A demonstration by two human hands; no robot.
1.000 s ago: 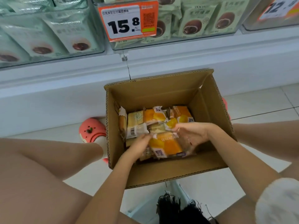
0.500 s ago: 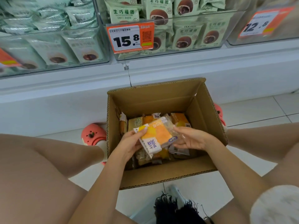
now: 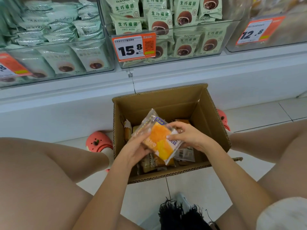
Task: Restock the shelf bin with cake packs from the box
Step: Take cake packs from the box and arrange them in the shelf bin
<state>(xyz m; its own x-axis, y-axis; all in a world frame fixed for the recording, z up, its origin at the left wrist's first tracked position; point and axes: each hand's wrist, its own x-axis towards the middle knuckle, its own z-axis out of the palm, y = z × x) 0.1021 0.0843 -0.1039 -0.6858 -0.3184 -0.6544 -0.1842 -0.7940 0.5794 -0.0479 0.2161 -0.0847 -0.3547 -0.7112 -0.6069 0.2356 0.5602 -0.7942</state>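
Lifted higher out of the box [image 3: 211, 113], the cake pack [image 3: 160, 141] tilts between my left hand [image 3: 134, 150] and right hand [image 3: 189, 136]; both pinch its edges, I judge to carry it binward.

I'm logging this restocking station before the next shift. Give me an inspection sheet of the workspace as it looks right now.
Surface: light tiled floor in front of a white shelf base.
Job's things: open cardboard box on the floor, with more packs in it; one orange cake pack lifted above the box.
Clutter: nothing seen.
Grippers: left hand and right hand both grip the cake pack at opposite sides.
Cables: nothing seen.
Surroundings: clear shelf bins of green packs; price tags 15.8 and 12.8; pink shoes either side of the box.
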